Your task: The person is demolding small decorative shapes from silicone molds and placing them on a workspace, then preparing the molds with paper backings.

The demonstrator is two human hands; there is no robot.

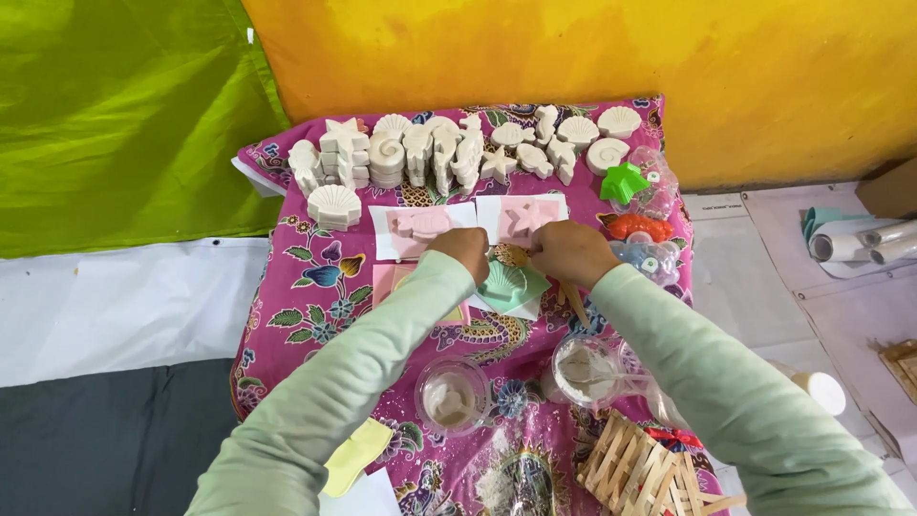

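Many white shapes point(449, 153) done, stacked behind; both hands, left hand point(462, 251) and right hand point(570, 252), fingers curled on green shell mould point(511, 285); pink moulds point(420, 227) waiting.

No packages, labels, signs or screens anywhere.

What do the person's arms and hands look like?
Both arms wear long, pale mint-green sleeves of soft, slightly wrinkled cloth that reach to the wrists. The left hand and the right hand are bare: no gloves, and no rings, watch or bracelet show from this view. The sleeves are plain, with no pattern or markings.
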